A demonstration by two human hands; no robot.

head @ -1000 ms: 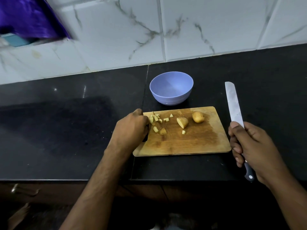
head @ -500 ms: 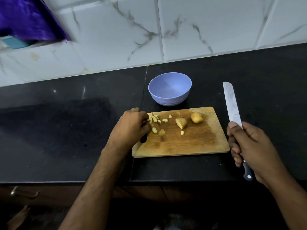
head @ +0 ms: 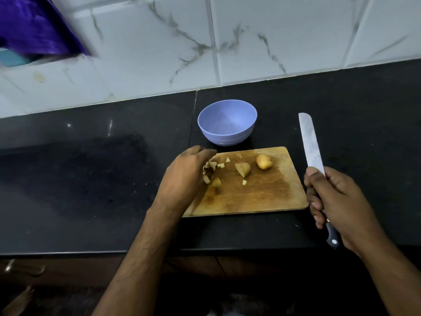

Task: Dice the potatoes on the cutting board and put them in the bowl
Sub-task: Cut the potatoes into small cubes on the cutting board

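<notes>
My left hand [head: 186, 176] curls round a small heap of dice [head: 210, 171] at the board's [head: 250, 197] left end, gathering them. They are light, wet-cut and likely slick, so I judge they want scooping from beneath, not pinching. The half potato [head: 243, 169] and whole potato [head: 264, 161] lie further right, firm and rounded, apt to roll. My right hand [head: 337, 201] grips the knife [head: 311, 142] over the bench [head: 91, 179]. The smooth bowl [head: 227, 126] stands behind, empty.

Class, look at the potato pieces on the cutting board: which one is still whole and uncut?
The whole potato nearest the board's far right corner: rounded, skin all over. The half potato beside it shows a cut face; the rest are small dice.
</notes>
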